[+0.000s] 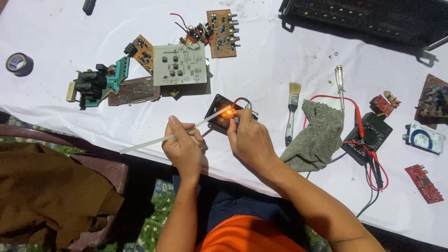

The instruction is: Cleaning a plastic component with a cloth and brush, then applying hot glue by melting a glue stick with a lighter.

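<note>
Left hand (183,147) grips a white glue stick (172,136); right hand (249,139), closed at 3 o'clock, hides its flame source over the black module (219,108).

Counted on the white-clothed counter (280,84): one black tape roll (19,64), one wooden-handled paintbrush (292,112), one clear-handled screwdriver (339,84), one grey rag (317,137), one black multimeter (368,137), one white plastic stick (154,141).

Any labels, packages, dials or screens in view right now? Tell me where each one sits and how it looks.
Meter face: far right of the white table, a white rectangular panel with a blue dial.
Multimeter: right of the grey cloth, black, with red leads across it; no lit screen visible.
Tape roll: far left, dark, with a pale inner label.
</note>
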